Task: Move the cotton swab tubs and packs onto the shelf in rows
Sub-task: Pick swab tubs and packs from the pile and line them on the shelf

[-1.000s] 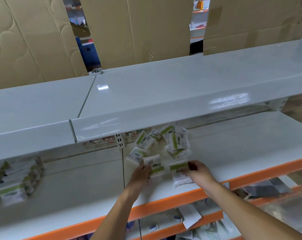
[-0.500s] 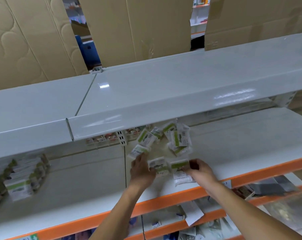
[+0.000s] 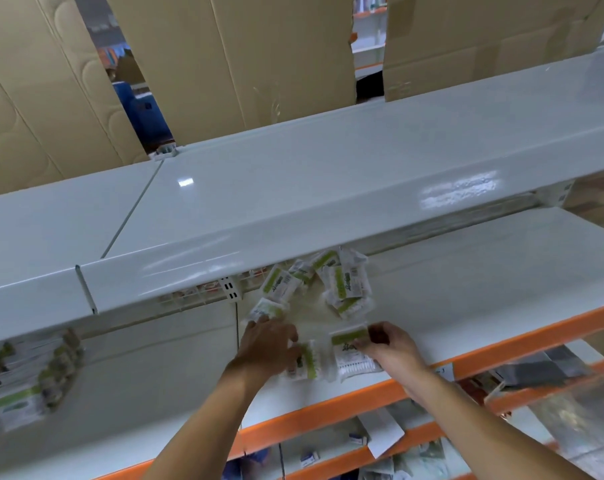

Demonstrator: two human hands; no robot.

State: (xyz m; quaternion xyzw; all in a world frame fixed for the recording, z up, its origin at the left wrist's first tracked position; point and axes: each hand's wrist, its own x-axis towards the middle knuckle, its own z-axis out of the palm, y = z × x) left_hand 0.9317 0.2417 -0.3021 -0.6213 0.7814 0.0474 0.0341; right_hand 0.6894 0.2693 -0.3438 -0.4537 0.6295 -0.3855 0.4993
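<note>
Several small clear cotton swab packs with green labels lie loosely heaped [image 3: 342,289] on the white shelf [image 3: 466,271] with an orange front edge. My left hand [image 3: 269,344] reaches over one pack [image 3: 265,310] and touches another pack [image 3: 311,362] near the shelf front. Beside it, my right hand [image 3: 390,344] pinches a pack [image 3: 352,348] by its top right edge. A row of boxed swab packs [image 3: 23,379] stands on the shelf at the far left.
A white upper shelf [image 3: 293,188] overhangs the heap and hides its back. Cardboard sheets [image 3: 245,57] stand behind. Lower orange-edged shelves [image 3: 362,455] hold scattered small goods and papers.
My left hand has moved forward over the packs and one pack now lies under its fingers nearer the shelf front. My right hand keeps hold of its pack.
</note>
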